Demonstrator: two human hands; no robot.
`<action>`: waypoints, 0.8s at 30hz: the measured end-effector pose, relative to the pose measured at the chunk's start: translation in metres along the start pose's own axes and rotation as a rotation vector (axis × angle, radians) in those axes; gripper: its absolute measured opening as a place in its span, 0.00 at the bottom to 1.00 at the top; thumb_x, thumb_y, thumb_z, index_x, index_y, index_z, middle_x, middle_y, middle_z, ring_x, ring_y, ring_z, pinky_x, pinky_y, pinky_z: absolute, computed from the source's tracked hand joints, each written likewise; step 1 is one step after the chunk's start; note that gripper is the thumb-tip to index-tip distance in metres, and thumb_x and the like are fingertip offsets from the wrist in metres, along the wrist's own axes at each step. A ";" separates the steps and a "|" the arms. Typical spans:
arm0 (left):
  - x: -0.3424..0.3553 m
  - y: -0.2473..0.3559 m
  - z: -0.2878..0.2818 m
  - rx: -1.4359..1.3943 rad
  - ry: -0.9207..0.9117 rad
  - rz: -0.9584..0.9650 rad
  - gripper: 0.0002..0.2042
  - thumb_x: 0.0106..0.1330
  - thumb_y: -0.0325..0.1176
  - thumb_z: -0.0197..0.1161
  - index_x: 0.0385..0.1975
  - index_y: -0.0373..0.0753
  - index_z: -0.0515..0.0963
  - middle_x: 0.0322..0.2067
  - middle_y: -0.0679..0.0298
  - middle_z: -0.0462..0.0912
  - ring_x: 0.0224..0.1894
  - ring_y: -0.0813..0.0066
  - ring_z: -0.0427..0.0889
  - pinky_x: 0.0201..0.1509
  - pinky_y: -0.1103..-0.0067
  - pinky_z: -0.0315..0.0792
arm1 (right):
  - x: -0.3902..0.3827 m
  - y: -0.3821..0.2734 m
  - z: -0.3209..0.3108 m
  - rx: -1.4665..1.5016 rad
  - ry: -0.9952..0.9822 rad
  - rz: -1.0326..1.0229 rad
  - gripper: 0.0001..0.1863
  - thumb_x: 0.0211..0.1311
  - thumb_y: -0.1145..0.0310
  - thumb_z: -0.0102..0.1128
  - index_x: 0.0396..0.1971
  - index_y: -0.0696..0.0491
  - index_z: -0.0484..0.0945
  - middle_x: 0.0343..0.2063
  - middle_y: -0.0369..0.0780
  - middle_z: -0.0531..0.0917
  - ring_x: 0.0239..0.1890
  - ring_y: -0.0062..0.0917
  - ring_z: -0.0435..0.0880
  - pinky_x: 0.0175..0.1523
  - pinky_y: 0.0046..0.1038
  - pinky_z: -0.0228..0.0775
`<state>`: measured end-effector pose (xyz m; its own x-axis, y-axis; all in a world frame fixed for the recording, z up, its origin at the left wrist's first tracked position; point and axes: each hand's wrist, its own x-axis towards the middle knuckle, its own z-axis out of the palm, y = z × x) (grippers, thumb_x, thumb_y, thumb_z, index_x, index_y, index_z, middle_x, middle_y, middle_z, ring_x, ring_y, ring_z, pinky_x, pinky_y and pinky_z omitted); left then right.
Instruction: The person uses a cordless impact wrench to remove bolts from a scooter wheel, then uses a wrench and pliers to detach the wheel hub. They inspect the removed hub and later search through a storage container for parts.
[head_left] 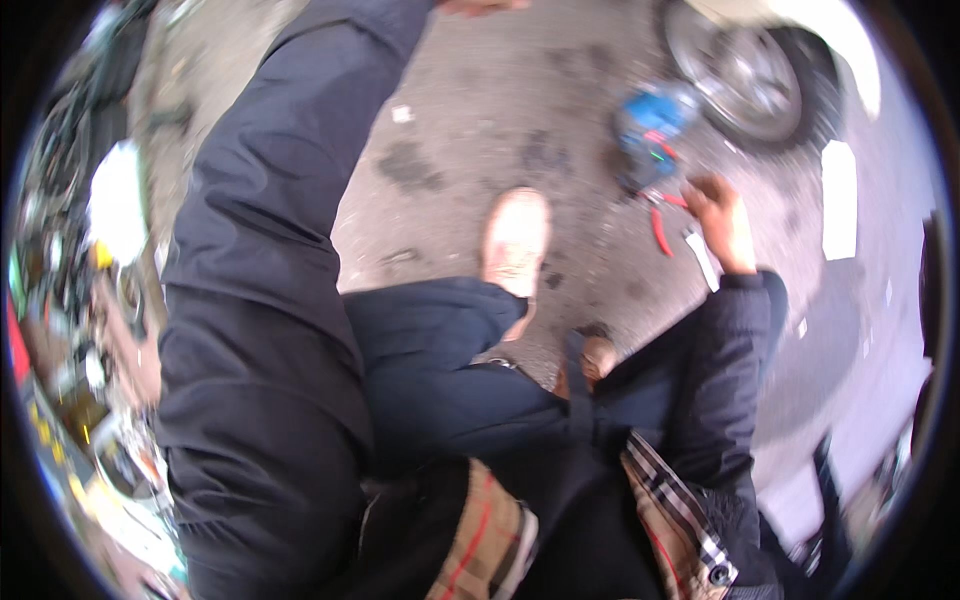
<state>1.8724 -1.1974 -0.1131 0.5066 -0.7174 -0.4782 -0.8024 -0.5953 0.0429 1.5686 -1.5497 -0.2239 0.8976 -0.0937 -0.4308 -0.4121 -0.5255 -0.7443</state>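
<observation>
My right hand (pixel 722 222) is low over the ground at the right, its fingers curled at one handle of red-handled pliers (pixel 661 232). The second handle hangs apart from the first, and the jaws point toward a blurred blue object (pixel 655 112) with red and dark parts. Beside my wrist is a flat white strip (pixel 702 258); whether it touches my hand I cannot tell. My left arm stretches far forward, and only a sliver of my left hand (pixel 484 5) shows at the top edge. Its fingers are cut off by the frame.
A wheel with a black tyre (pixel 815 85) stands at the far right, near the blue object. A white rectangular piece (pixel 840 200) is beyond my right hand. Piled parts and clutter (pixel 75 290) line the left side. My boot (pixel 516 240) is on the stained pavement.
</observation>
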 end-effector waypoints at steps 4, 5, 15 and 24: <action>-0.154 0.086 -0.053 -0.405 0.452 0.207 0.16 0.61 0.46 0.65 0.33 0.38 0.86 0.31 0.51 0.87 0.35 0.55 0.86 0.42 0.61 0.79 | 0.014 -0.014 0.047 -0.314 -0.387 -0.001 0.16 0.64 0.63 0.65 0.42 0.62 0.82 0.31 0.45 0.86 0.34 0.28 0.85 0.44 0.31 0.76; -0.197 0.129 -0.059 -0.346 0.601 0.153 0.11 0.54 0.45 0.68 0.27 0.44 0.84 0.31 0.60 0.86 0.35 0.55 0.85 0.38 0.62 0.80 | 0.018 -0.022 0.056 -0.378 -0.535 0.033 0.14 0.64 0.63 0.64 0.38 0.61 0.83 0.29 0.46 0.86 0.35 0.30 0.87 0.44 0.33 0.76; -0.206 0.265 -0.053 -1.190 1.207 -0.293 0.07 0.53 0.29 0.63 0.23 0.30 0.76 0.36 0.50 0.74 0.40 0.58 0.74 0.40 0.66 0.70 | 0.046 -0.061 0.120 -0.661 -1.007 -0.222 0.12 0.64 0.67 0.64 0.41 0.60 0.83 0.32 0.47 0.87 0.37 0.32 0.88 0.45 0.32 0.77; -0.198 0.241 -0.077 -1.625 1.224 -0.787 0.07 0.54 0.28 0.65 0.28 0.31 0.79 0.39 0.48 0.74 0.43 0.49 0.79 0.42 0.59 0.73 | 0.018 -0.149 0.088 -0.570 -0.947 -0.315 0.11 0.66 0.71 0.62 0.45 0.59 0.82 0.35 0.48 0.88 0.40 0.35 0.89 0.47 0.34 0.78</action>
<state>1.6025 -1.2266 0.0597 0.9286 0.3387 -0.1517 0.1720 -0.0305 0.9846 1.6323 -1.3991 -0.1657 0.3707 0.6564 -0.6571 0.1572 -0.7416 -0.6521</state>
